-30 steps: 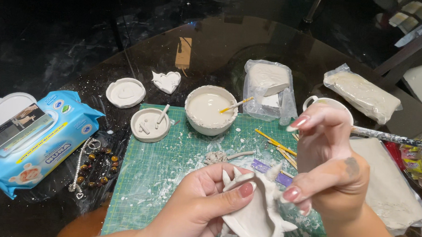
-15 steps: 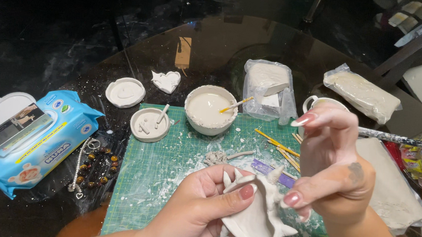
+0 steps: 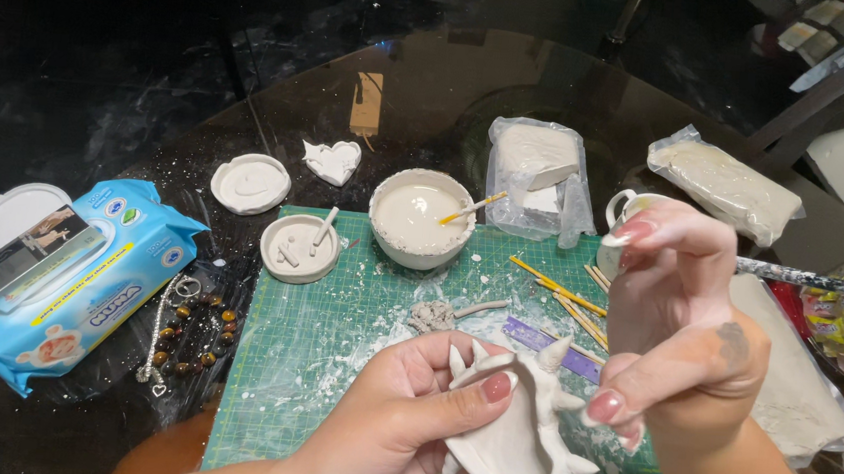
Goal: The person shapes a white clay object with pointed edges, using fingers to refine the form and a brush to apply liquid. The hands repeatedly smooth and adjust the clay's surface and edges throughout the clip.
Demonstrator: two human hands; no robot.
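A spiked clay dish [image 3: 516, 440] is clamped in the left hand [image 3: 397, 431] above the green mat [image 3: 334, 330], its long axis running near-to-far, tilted rightward. A brush [image 3: 810, 280] is pinched in the right hand [image 3: 681, 328], pointing right.

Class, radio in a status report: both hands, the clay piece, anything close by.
Left hand grips spiked white clay piece, thumb on top. Right hand raised beside it, holding thin tool. Slip bowl, sticks on green mat nearby.
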